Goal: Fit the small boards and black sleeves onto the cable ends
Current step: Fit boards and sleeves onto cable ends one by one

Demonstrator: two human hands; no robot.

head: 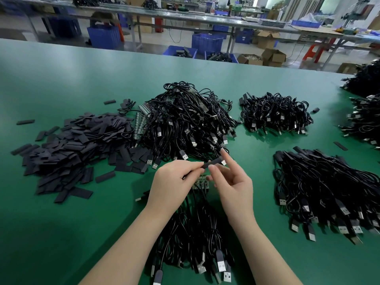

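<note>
Both hands are meeting over the green matted worktable (61, 233), just above a bundle of thin black USB cables (191, 233) lying between the forearms. The left hand (174, 182) is pinching one end of a short flat black sleeve (212, 162) between thumb and fingertips, its other fingers curled round what looks like a cable. The right hand (232, 182) is pinching the same sleeve from below with thumb and forefinger — the remaining fingers are hanging loose. A pale tip is poking out of the sleeve's right end. A small green circuit board strip (200, 183) is showing under the hands; whether either hand is gripping it cannot be told. A loose heap of flat black sleeves (72, 149) is lying to the left, beside a large tangled pile of black cables (185, 120) — further cable piles are sitting well apart on the right.
</note>
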